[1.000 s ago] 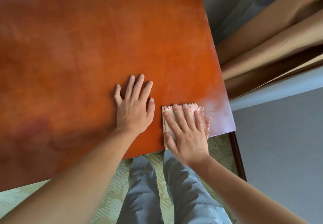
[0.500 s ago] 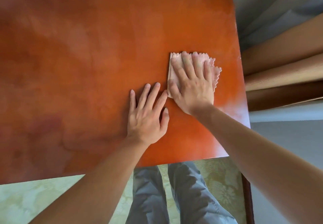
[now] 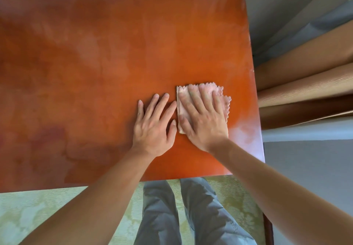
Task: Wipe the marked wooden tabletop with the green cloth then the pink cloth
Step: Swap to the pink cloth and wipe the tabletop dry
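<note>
Pressing down flat with fingers spread, the right hand (image 3: 203,116) is covering the folded pink cloth (image 3: 205,92) on the reddish wooden worktop (image 3: 114,53); it is not pinching the cloth, only pinning it under the palm and fingers. Just beside the cloth, on the side away from the worktop's right edge, the left hand (image 3: 154,124) is lying open and flat on the bare wood, its thumb nearly touching the cloth's edge and holding nothing. The cloth is sitting near the worktop's right edge and closer to the near edge than the far one, with its frayed, scalloped border sticking out past the fingertips. No green cloth is showing, so the work is probably in its pink stage. A pale hazy patch (image 3: 242,134) is showing between the cloth and the near right corner. The cloth is looking soft, light and limp, likely to bunch or unfold if dragged by a corner; flat palm pressure over its middle seems the better hold.
</note>
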Motion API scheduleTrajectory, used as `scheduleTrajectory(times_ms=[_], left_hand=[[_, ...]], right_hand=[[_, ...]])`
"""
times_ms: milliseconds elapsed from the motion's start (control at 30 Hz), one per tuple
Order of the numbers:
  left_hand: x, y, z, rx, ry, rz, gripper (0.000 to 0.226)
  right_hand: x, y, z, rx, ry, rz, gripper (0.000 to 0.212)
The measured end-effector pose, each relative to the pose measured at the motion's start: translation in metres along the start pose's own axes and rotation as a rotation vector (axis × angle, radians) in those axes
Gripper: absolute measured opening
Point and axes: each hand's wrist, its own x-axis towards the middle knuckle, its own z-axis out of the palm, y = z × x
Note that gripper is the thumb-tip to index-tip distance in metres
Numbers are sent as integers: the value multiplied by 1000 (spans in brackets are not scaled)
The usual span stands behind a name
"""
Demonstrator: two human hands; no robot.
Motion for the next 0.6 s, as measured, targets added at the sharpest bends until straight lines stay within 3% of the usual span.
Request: scheduleTrajectory(times_ms=[267,400,600], left_hand=[[6,6,-8,19,-27,-32,48],[13,-5,-11,63,-71,34,45],[79,-37,-14,62,-59,12,46]], right_hand=[[-1,-4,1,-24,-10,20,64],[15,-2,-2,-34,-30,35,65],[68,5,-12,-29,-42,123,67]])
